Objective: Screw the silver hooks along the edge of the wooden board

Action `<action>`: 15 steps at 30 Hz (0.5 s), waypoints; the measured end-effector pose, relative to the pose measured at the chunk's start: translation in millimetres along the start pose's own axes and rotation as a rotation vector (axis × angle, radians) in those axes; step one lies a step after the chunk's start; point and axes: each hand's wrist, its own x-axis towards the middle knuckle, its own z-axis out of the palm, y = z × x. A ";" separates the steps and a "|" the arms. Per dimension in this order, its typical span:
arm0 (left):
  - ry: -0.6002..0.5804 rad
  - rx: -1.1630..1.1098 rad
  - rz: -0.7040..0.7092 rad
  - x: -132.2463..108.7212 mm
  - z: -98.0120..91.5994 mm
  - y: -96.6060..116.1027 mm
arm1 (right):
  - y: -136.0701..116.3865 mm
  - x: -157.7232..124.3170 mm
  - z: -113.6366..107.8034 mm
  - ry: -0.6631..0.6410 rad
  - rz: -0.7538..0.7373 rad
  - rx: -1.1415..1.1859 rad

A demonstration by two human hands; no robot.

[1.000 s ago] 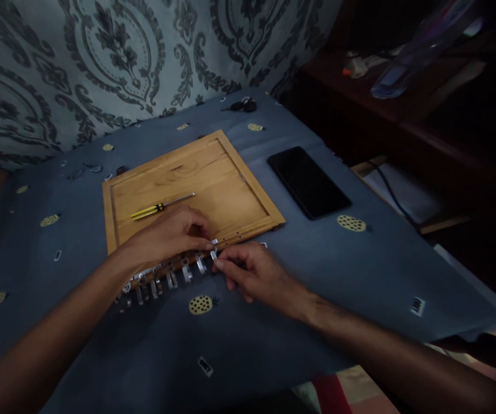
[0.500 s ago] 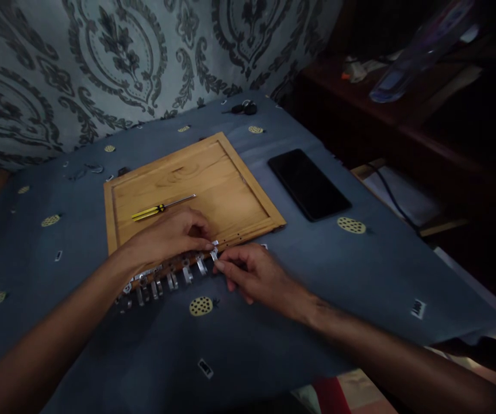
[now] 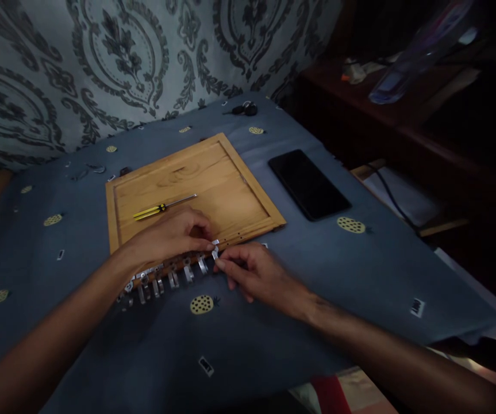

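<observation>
A framed wooden panel (image 3: 179,167) lies on the cloth, with a row of shiny metal clips (image 3: 188,271) along its near edge. At the right end of that row, a small metal clip (image 3: 215,253) sits between my two hands. My left hand (image 3: 179,233) reaches over the panel, thumb and fingers closed at the top of this clip. From the right, my right hand (image 3: 252,271) pinches its lower end. Small dark holes show in the edge just beyond it. A yellow and black screwdriver (image 3: 161,208) rests on the panel behind my left hand.
A black phone (image 3: 309,184) lies right of the panel on the blue patterned tablecloth (image 3: 273,345). Keys (image 3: 245,108) are at the back. Beyond the table's right side, a clear plastic bottle (image 3: 403,75) stands on a dark red wooden surface (image 3: 338,80).
Both hands keep their hold on the end clip with hardly any movement. The whole view has shifted very slightly.
</observation>
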 end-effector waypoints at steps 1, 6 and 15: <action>-0.004 -0.001 0.002 0.2 0.0 -0.4 | -0.7 -0.1 0.1 0.001 0.000 0.002; -0.016 -0.024 0.003 0.1 0.2 2.2 | -0.9 0.6 0.9 0.009 0.004 0.010; 0.306 -0.044 -0.121 -24.6 -23.2 4.3 | 4.6 2.2 1.0 0.000 -0.011 0.002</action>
